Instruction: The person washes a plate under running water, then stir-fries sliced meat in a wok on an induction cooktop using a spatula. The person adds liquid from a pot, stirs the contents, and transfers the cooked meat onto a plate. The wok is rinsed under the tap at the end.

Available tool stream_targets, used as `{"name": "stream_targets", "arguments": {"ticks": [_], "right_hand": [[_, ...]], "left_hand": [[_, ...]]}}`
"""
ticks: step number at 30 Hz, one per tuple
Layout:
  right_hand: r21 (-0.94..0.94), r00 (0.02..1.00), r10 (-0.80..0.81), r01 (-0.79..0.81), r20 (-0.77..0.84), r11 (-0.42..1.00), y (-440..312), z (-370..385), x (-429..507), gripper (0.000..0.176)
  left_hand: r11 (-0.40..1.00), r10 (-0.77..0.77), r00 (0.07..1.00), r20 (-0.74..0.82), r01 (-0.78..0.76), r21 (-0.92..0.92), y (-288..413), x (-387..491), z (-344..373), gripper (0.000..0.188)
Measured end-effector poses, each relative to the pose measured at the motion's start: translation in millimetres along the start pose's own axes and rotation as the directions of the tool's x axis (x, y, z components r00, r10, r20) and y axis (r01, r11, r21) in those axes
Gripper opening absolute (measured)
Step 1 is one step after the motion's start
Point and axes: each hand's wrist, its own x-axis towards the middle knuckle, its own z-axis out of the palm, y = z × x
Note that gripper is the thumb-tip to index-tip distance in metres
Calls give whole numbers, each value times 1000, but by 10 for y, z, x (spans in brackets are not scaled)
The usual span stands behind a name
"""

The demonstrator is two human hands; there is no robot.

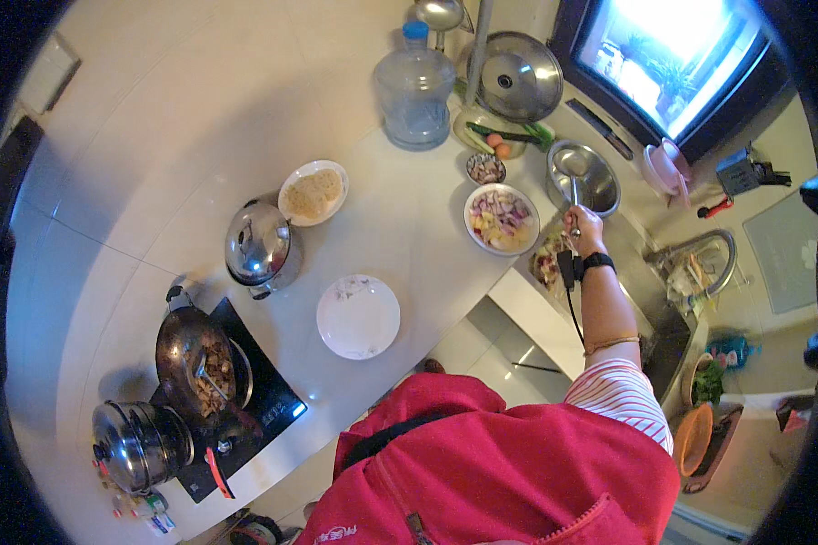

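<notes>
My right hand is closed round the handle of a metal ladle, whose bowl lies over a steel basin. My left hand is out of view. Left of the basin sits a bowl of chopped onion and yellow pieces, beside a small bowl of chopped food. A plain plate with a floral rim lies mid-counter. On the induction cooker a dark wok holds browned pieces and a metal spatula.
A lidded steel pot stands by a plate of pale food. A large water bottle is at the back. Another lidded pot stands beside the wok. The sink faucet curves at right. A knife lies below the window.
</notes>
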Motion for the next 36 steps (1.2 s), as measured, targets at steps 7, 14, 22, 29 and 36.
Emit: {"name": "stream_targets", "arguments": {"ticks": [7, 14, 22, 29, 36], "right_hand": [[95, 998, -48, 44, 43, 995, -67, 168, 139, 14], [266, 889, -403, 343, 218, 901, -748, 147, -408, 20], [259, 680, -630, 576, 375, 775, -2514, 546, -1052, 34], [-598, 389, -879, 786, 277, 160, -3191, 1565, -500, 34], [-478, 429, -878, 829, 210, 291, -3927, 2683, 593, 40]], "left_hand": [[1000, -18, 1000, -16, 18, -12, 222, -113, 181, 40], [997, 70, 998, 9, -69, -38, 779, 229, 460, 40], [955, 292, 951, 101, -284, -85, 1526, 706, 487, 40], [947, 319, 939, 130, -311, -79, 1843, 780, 490, 39], [984, 170, 984, 62, -166, -64, 2088, 546, 689, 39]]}}
